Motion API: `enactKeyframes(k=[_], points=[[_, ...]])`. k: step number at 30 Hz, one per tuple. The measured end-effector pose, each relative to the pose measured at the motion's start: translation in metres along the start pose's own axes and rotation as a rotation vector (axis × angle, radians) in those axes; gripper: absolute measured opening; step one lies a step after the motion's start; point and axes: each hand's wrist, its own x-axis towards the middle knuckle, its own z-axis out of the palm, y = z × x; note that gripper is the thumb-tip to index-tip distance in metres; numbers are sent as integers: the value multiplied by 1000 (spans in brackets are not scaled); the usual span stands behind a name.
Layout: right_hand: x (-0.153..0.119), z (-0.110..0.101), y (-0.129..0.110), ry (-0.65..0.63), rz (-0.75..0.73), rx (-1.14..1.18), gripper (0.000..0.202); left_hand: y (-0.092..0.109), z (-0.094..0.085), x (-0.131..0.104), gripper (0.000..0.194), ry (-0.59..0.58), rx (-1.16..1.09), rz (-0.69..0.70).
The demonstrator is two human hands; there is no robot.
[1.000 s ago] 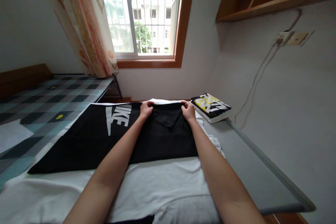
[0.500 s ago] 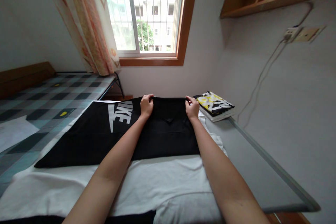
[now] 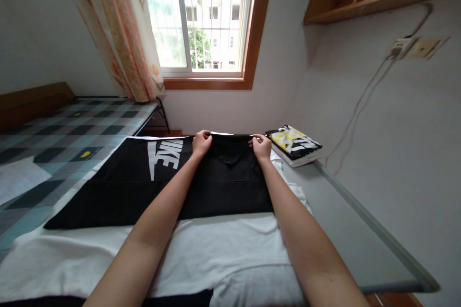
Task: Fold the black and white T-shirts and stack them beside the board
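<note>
A black T-shirt (image 3: 230,194) with a large white NIKE print lies folded lengthwise, its print toward the left end. My left hand (image 3: 200,145) pinches the far edge of this shirt near its middle. Farther right along the same edge, my right hand (image 3: 261,147) is closed on the cloth with fingertips and thumb. Between the hands the edge runs nearly straight, and a small V-shaped crease shows below it. Under the black shirt a white shirt (image 3: 230,244) is spread out, one sleeve toward me. My forearms cross over both garments.
A folded shirt with yellow, black and white print (image 3: 293,143) lies at the right back on the grey tabletop (image 3: 360,235). Left stands a bed with a checked cover (image 3: 97,122) and a white sheet of paper (image 3: 21,177). A wooden shelf (image 3: 378,5) hangs at upper right.
My right hand has shifted slightly left along the black shirt's far edge. My left hand has barely moved, and both still grip the cloth.
</note>
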Motion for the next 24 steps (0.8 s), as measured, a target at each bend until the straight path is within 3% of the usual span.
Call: enactKeyframes(k=[4,9,12,15,18,21,24], points=[[-5,0,1,-65,-32,-278,47,-1,3,-7,47,-128,68,96],[-21,1,-10,-103,-257,-657,37,6,4,-19,30,-136,300,443],[-30,5,-20,-236,-398,-746,40,5,10,-23,36,-221,360,569],[-37,9,-24,-404,-454,-866,50,0,18,-26,50,-334,432,565],[-41,11,-22,-541,-406,-1000,60,-5,21,-27,56,-413,479,515],[-41,11,-20,-625,-325,-1070,65,-6,21,-28,57,-427,497,491],[-41,10,-20,-642,-306,-1084,65,-3,20,-29,56,-367,512,485]])
